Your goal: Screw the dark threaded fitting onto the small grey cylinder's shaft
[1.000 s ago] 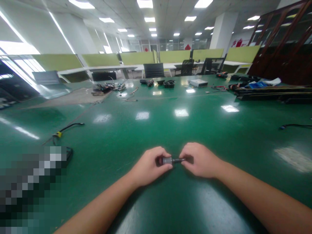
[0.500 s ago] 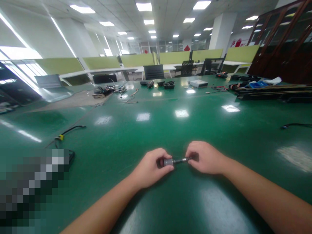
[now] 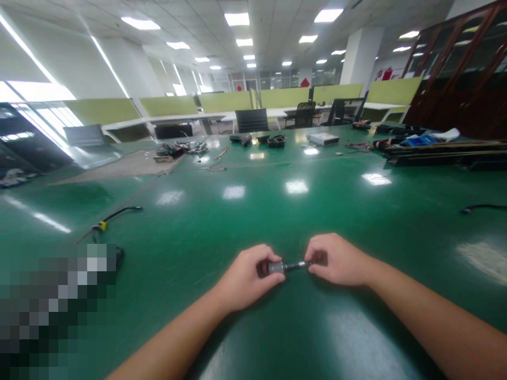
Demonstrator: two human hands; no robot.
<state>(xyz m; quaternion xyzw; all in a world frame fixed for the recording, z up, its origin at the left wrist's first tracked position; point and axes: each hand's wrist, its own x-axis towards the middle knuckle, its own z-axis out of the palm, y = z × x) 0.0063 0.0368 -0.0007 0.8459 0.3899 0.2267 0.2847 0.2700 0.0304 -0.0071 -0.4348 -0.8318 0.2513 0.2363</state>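
Note:
My left hand (image 3: pixel 247 277) is closed around the grey handle end of what looks like a screwdriver (image 3: pixel 293 266), low over the green table. Its thin dark shaft points right and has a silver section near the end. With thumb and forefinger, my right hand (image 3: pixel 336 259) pinches the far end of that shaft. The very tip is hidden by those fingers, so I cannot tell whether a separate bit sits there. Most of the handle is covered by my left palm.
The green table (image 3: pixel 190 221) spreads all around. At left lie a black cable (image 3: pixel 122 211) with a yellow tag and a pixelated dark object (image 3: pixel 59 301). Farther off are a silver box (image 3: pixel 324 139), tangled parts (image 3: pixel 180 149) and long dark strips (image 3: pixel 443 152). Another cable (image 3: pixel 485 208) lies right.
The whole view has shifted slightly down and to the right. Both hands keep the same grip on the screwdriver.

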